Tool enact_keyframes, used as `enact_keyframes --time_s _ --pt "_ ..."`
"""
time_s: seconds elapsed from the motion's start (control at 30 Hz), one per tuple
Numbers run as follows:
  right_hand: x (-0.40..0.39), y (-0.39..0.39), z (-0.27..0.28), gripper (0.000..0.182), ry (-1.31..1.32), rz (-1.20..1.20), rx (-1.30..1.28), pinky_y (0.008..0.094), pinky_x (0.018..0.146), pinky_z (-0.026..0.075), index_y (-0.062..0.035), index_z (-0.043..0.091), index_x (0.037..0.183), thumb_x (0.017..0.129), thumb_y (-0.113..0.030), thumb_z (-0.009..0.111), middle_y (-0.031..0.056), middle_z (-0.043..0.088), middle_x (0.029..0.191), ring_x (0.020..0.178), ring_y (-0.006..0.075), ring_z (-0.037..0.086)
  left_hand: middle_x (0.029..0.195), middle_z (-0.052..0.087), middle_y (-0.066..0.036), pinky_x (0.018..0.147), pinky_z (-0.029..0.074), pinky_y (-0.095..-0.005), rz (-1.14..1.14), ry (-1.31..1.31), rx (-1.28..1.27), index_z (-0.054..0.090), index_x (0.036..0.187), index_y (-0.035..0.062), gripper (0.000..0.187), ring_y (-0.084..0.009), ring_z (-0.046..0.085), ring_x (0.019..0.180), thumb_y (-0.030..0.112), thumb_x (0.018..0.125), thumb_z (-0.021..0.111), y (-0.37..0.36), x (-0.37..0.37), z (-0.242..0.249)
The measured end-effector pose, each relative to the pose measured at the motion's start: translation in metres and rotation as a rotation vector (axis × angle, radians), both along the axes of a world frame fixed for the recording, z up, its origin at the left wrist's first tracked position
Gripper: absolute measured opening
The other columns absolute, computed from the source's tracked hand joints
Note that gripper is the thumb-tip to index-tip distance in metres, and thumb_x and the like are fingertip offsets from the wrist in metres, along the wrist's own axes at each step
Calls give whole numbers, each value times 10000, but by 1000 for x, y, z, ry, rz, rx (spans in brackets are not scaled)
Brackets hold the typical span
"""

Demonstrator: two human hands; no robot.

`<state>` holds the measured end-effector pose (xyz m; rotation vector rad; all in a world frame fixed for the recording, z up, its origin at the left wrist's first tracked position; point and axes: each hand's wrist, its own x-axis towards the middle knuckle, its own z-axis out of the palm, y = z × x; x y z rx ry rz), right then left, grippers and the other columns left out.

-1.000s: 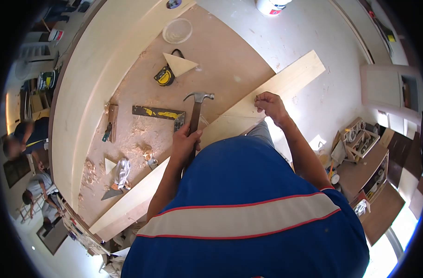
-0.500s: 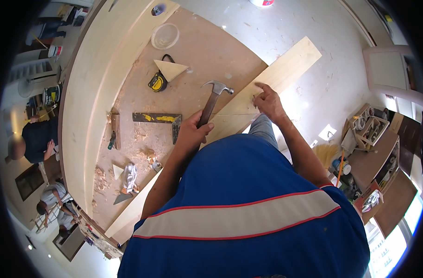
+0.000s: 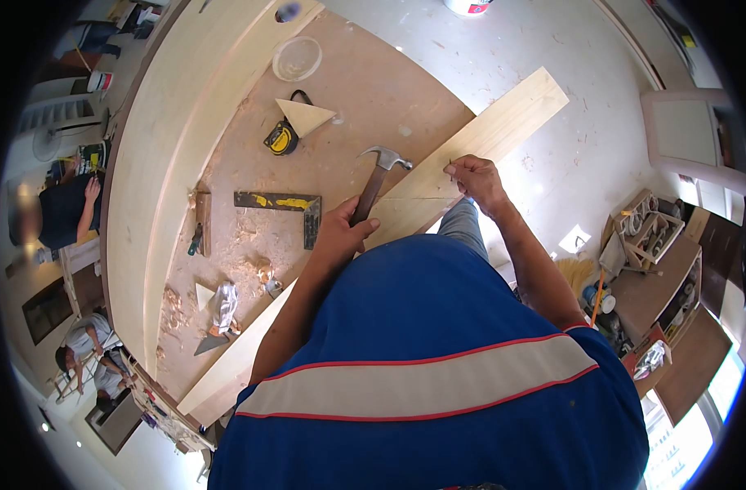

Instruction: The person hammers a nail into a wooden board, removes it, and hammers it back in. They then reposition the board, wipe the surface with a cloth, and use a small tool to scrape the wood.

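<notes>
A claw hammer (image 3: pixel 376 181) is in my left hand (image 3: pixel 344 233), which grips the lower end of its handle, head pointing up and away from me. My right hand (image 3: pixel 481 181) is closed in a pinch above a pale wooden board (image 3: pixel 516 110); a small thin thing, perhaps a nail, shows at the fingertips, too small to name surely. The board lies slantwise over the brown worktop (image 3: pixel 389 90). Left of the hammer, an L-shaped square (image 3: pixel 287 203) with yellow marks lies on the worktop.
A tape measure (image 3: pixel 281 139), a triangular wood piece (image 3: pixel 307 117) and a round clear lid (image 3: pixel 297 59) lie farther back. Wood shavings and a trowel (image 3: pixel 213 343) are at the left. A long board (image 3: pixel 156 163) borders the worktop. Several people are at far left; a tool crate (image 3: pixel 650 229) stands right.
My right hand's extended index finger has drawn in, and the fingers are now pinched together over the board. My left hand still holds the hammer in nearly the same place.
</notes>
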<state>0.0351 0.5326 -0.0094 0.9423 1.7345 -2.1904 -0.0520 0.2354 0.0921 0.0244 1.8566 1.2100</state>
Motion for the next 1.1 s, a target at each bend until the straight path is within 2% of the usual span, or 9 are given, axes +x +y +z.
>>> enact_keyframes --time_s 0.07,0.17,0.37,0.63,0.73,0.83,0.93,1.03,1.1 --pt "-1 -5 -7 82 23 -30 -6 232 486 407 -6 733 937 925 -85 755 12 636 712 561 76 556 758 544 8 527 450 -256 0 -1 -1 629 1326 -5 467 -86 522 611 130 891 731 1 0 2" --pt "-2 -11 -3 92 53 -32 31 250 499 457 10 730 894 901 -78 756 38 684 741 564 80 582 756 541 6 529 450 -260 -14 3 4 633 1316 -8 463 -87 520 612 143 889 731 1 0 3" --pt "-6 -11 -13 118 -10 31 204 258 498 477 7 733 830 847 -85 805 33 671 694 538 89 590 761 527 12 528 445 -263 -64 44 19 642 1293 -7 457 -89 516 621 174 884 734 7 -1 0" --pt "-13 -7 -3 136 -74 154 202 270 502 499 13 758 871 823 -91 830 50 708 741 548 99 605 764 554 12 538 461 -263 -120 52 99 643 1294 -7 452 -85 532 631 181 891 725 30 -21 2" --pt "-13 -7 -2 129 -81 150 187 274 504 507 11 761 879 826 -86 827 50 723 772 554 101 612 740 573 3 550 480 -263 -201 103 64 639 1306 0 439 -76 558 652 185 913 708 39 -35 4" --pt "-12 -8 -1 114 -63 152 190 273 505 512 12 760 881 831 -72 818 51 732 797 562 100 619 730 551 4 517 458 -240 -223 181 15 631 1346 28 395 -66 526 568 135 965 649 50 -45 16" --pt "-12 -7 -1 99 -38 158 196 268 506 514 12 759 881 836 -61 808 52 735 809 567 99 623 740 593 -43 574 508 -277 -335 440 12 611 1386 32 430 -90 574 619 140 972 646 54 -55 16" --pt "-12 -10 -2 88 -51 153 192 264 505 513 8 760 884 840 -56 801 50 736 812 567 99 623 883 706 -144 728 563 -335 -496 612 -167 605 1396 34 456 -190 692 761 166 964 666 59 -62 29" --pt "-13 -10 -1 84 -60 154 191 263 505 513 4 761 888 844 -56 798 46 736 813 565 100 622 958 718 -204 783 554 -428 -514 661 -159 621 1359 59 448 -348 697 864 240 951 661 57 -62 27"
